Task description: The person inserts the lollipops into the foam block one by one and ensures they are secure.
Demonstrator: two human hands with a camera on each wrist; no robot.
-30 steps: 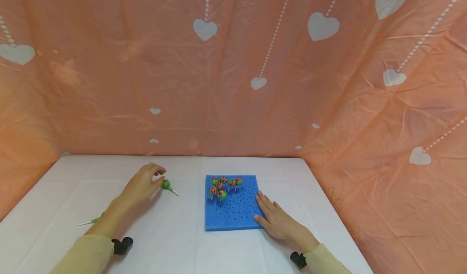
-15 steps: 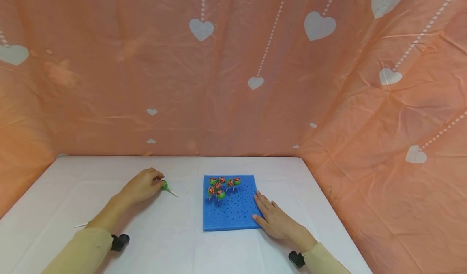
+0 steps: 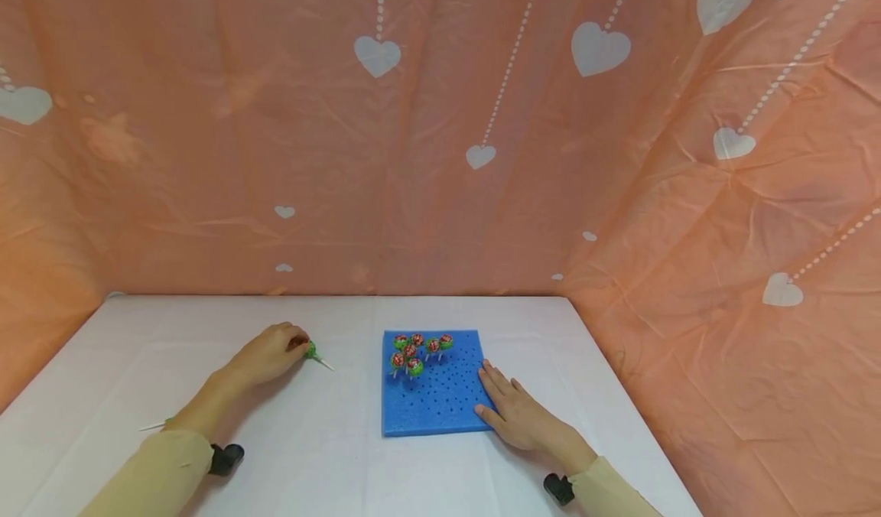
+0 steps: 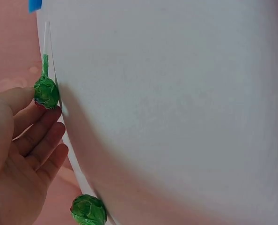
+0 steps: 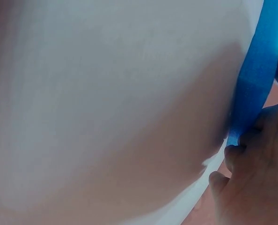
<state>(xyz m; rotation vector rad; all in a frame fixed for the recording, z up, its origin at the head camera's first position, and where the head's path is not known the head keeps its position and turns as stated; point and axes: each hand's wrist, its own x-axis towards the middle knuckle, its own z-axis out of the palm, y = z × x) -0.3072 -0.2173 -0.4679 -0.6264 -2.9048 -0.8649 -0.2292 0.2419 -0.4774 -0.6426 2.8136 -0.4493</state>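
At the left of the head view, my left hand [image 3: 267, 355] pinches the green-wrapped head of a lollipop [image 4: 46, 93] between thumb and fingers. Its white stick points away from the hand, toward the right in the head view. My right hand [image 3: 525, 419] rests with straight fingers on the right edge of a blue foam board [image 3: 433, 419] full of small holes. Several red-and-green lollipops [image 3: 414, 367] stand upright in the board's far left part. The right wrist view shows only the side of the board, with those fingers against it.
A second lollipop [image 4: 89, 209] lies on the white table [image 3: 310, 456] near my left forearm. The head view shows only its white stick [image 3: 152, 427], as the arm covers the remainder. An orange curtain with hearts [image 3: 440, 234] encloses the table's back and sides.
My left hand has come down onto the green lollipop, and its fingers have closed round the head. My right hand stays on the board. The head view has shifted slightly.
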